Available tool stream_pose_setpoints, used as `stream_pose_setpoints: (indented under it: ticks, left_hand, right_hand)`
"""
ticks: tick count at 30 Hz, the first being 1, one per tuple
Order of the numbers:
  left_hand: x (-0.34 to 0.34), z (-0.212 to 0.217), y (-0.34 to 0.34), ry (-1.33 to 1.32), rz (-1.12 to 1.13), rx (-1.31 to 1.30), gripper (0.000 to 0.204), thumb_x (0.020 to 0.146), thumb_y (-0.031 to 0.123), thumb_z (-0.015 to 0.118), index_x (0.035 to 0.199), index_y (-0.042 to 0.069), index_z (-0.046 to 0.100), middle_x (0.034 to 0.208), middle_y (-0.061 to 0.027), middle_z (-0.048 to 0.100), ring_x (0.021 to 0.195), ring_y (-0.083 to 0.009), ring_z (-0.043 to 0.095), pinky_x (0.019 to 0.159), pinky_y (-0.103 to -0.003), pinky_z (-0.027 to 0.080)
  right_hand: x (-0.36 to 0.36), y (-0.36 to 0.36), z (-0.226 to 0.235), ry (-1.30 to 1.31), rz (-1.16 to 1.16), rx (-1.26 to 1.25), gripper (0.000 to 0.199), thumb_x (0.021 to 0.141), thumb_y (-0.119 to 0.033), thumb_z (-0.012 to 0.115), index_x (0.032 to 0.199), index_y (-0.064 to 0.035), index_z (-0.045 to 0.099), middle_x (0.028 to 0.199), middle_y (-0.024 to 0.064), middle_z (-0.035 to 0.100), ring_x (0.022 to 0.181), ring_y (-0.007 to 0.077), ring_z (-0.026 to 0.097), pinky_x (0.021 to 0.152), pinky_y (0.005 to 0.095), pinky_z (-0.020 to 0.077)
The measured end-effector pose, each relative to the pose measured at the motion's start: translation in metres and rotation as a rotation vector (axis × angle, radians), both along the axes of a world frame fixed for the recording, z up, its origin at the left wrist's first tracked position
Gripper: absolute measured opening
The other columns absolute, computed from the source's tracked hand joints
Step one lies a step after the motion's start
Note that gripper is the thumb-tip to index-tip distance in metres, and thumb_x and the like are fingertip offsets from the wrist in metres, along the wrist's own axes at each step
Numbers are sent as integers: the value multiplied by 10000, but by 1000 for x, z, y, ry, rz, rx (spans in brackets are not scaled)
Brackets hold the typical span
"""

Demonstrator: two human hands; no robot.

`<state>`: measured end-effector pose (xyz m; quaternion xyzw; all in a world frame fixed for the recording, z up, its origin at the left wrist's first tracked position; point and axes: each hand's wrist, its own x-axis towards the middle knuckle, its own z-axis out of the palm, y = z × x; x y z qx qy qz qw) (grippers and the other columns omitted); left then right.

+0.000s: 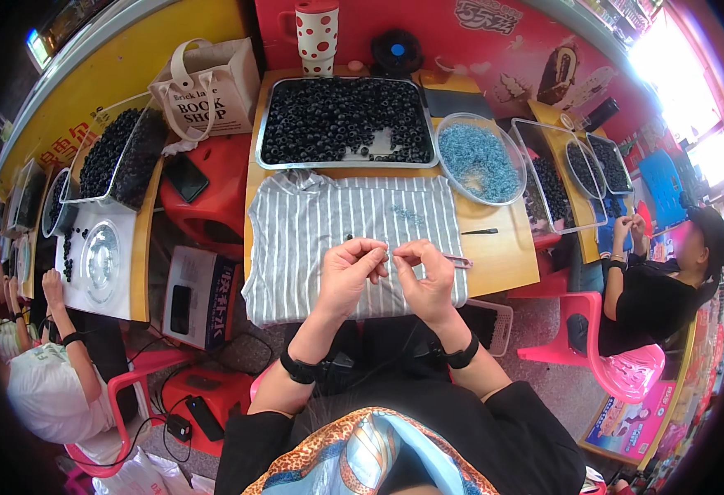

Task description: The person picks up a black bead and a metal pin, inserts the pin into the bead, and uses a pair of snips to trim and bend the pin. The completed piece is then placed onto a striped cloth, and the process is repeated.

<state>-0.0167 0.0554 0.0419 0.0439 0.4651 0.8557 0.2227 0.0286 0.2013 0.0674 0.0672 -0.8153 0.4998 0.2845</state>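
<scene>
My left hand [352, 274] and my right hand [424, 282] meet over a grey-and-white striped cloth [287, 247], both with thumb and forefinger pinched. Whatever sits between the fingertips is too small to name. Beside my right hand, a thin pinkish object [461, 261] pokes out, partly hidden. Several tiny light-blue pieces [408, 216] lie loose on the cloth. Past the cloth stands a metal tray [345, 164] of small black ring-shaped pieces [337, 115]. To its right a clear round bowl [520, 177] contains many light-blue pieces [479, 157].
A slim dark object [481, 232] lies on the wooden table [502, 268]. Behind the tray are a dotted tumbler [316, 41] and a round black device [396, 52]. A red stool [205, 198] holds a phone [186, 178]. Other people work left [56, 388] and right [659, 297].
</scene>
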Motion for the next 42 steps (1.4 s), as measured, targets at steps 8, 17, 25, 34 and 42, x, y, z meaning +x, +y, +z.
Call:
stream_pose_setpoints:
  ticks: [8, 17, 25, 34, 42]
  left_hand:
    - [6, 2, 1, 97, 25, -54, 126, 946, 37, 605, 1030, -28, 673, 827, -53, 676, 704, -92, 619, 596, -214, 476]
    - [10, 1, 1, 131, 58, -89, 108, 942, 55, 628, 996, -20, 683, 800, -35, 672, 691, -78, 621, 565, -210, 476]
    - [13, -1, 5, 161, 52, -114, 105, 944, 51, 626, 1008, -12, 679, 810, -35, 672, 692, -76, 613, 573, -210, 474]
    - [14, 1, 6, 251, 75, -287, 105, 944, 106, 649, 943, 4, 673, 767, -5, 654, 636, -58, 596, 542, -197, 451]
    - [12, 3, 5, 203, 59, -263, 110, 938, 71, 641, 996, -11, 686, 802, -11, 634, 666, -71, 603, 570, -196, 469]
  right_hand:
    - [1, -6, 1, 22, 0, 46, 189, 771, 119, 677, 887, -2, 590, 828, 115, 640, 708, 214, 661, 618, 298, 531]
    - [4, -8, -2, 13, 30, -11, 201, 768, 126, 663, 905, -1, 591, 839, 120, 641, 712, 209, 662, 620, 289, 535]
    - [5, -6, -8, 42, 12, -12, 203, 762, 123, 667, 902, -2, 586, 824, 113, 633, 689, 205, 649, 617, 286, 528]
    - [6, -6, -9, 114, -15, 61, 197, 756, 133, 646, 873, -9, 576, 786, 107, 620, 670, 209, 632, 603, 295, 520]
    - [8, -4, -10, 52, -13, -36, 175, 779, 114, 655, 871, -9, 570, 782, 101, 618, 651, 189, 620, 591, 281, 504]
